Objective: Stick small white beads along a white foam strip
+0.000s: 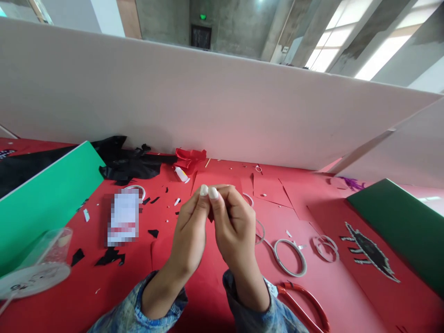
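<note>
My left hand point(191, 233) and my right hand point(236, 226) meet above the middle of the red table, thumbs side by side and fingertips pinched together. A small dark red bit shows between them, but what they hold is mostly hidden. Just right of my right hand, a coil of pale cord point(304, 266) lies on the surface. Red-handled scissors point(324, 314) rest beside my right sleeve, their blades mostly covered by it.
A black spiky cut-out with a pale edging point(373, 252) lies at right near a dark green board point(405, 226). At left are a bright green board point(52, 194), a plastic cup point(57, 247) and black scraps point(111, 256). A glue bottle point(181, 174) sits before the white partition point(208, 101).
</note>
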A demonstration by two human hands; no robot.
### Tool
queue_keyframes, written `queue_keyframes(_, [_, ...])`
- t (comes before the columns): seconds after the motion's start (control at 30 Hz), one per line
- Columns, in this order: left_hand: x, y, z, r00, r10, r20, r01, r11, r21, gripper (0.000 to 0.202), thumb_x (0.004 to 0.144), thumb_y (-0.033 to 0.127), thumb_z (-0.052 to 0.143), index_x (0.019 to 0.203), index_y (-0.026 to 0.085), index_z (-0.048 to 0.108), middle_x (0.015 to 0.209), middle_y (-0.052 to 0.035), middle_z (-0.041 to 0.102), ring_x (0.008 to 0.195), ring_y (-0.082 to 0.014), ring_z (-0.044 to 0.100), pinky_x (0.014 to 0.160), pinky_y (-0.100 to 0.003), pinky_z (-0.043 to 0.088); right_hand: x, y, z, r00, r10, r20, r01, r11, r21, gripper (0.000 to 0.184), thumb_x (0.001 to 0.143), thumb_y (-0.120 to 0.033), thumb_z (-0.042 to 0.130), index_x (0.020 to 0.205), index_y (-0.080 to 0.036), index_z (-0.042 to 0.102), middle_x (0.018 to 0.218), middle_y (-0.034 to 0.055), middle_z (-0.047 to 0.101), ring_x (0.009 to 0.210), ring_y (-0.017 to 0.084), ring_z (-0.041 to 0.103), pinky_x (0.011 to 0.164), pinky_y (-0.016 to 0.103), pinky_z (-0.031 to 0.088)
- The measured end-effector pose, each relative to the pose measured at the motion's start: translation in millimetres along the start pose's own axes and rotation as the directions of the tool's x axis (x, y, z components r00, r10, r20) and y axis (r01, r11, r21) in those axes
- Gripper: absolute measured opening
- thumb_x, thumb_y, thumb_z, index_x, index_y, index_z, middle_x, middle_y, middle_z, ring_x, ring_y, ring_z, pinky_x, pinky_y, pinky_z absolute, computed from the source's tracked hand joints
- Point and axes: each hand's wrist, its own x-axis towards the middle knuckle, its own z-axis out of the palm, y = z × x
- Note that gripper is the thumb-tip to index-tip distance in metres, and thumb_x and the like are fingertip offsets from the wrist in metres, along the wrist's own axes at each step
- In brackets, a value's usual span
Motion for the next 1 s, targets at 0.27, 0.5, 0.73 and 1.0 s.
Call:
queue_keyframes(0.27, [0.9, 1.9, -0.4, 0.991, 0.078, 0.105, -0.087, 0.992, 0.091, 0.035, 0.091, 0.048, 0.045, 0.092, 0.020, 0.067, 0.097, -0.0068, 0.065, 0.092, -0.0186, 0.060, 0.079, -0.030, 0.048, -2.0, 0.1, 1.1, 0.989, -0.144, -0.023, 0.132, 0.950, -0.282, 0.020, 0.093, -0.016, 0.038, 0.078, -0.019, 0.051, 0.063, -0.0013, 0.062, 0.048, 0.008, 0.052, 0.046, 0.019, 0.039])
queue_keyframes(0.5, [4.9, 8.4, -6.1, 0.953, 0.237, 0.188, -0.287, 0.903, 0.319, 0.031, 0.096, 0.035, 0.041, 0.100, 0.021, 0.067, 0.099, -0.0066, 0.065, 0.093, -0.0178, 0.059, 0.079, -0.027, 0.047, -2.7, 1.3, 4.5, 0.982, -0.173, -0.070, 0.122, 0.879, -0.461, 0.022, 0.094, -0.019, 0.035, 0.075, -0.021, 0.045, 0.052, -0.0023, 0.057, 0.041, 0.010, 0.048, 0.040, 0.021, 0.034])
queue_keyframes(0.73, [3.6, 8.6, -8.3, 0.957, 0.248, 0.151, -0.288, 0.883, 0.372, 0.032, 0.094, 0.039, 0.042, 0.099, 0.023, 0.069, 0.093, -0.0054, 0.068, 0.083, -0.0175, 0.061, 0.075, -0.025, 0.047, -3.5, 1.6, 2.8, 0.977, -0.209, -0.048, 0.158, 0.854, -0.495, 0.023, 0.095, -0.020, 0.034, 0.080, -0.019, 0.050, 0.061, 0.0009, 0.063, 0.046, 0.010, 0.054, 0.043, 0.021, 0.038])
queue_keyframes(1.0, [2.1, 10.5, -7.0, 0.984, 0.161, 0.080, -0.178, 0.932, 0.316, 0.035, 0.090, 0.047, 0.046, 0.090, 0.020, 0.069, 0.067, -0.0018, 0.062, 0.063, -0.0155, 0.055, 0.054, -0.024, 0.040, -3.3, -0.1, 5.8, 0.974, -0.215, -0.077, 0.162, 0.887, -0.432, 0.020, 0.094, -0.015, 0.036, 0.086, -0.019, 0.053, 0.068, 0.0014, 0.068, 0.052, 0.010, 0.060, 0.048, 0.020, 0.043])
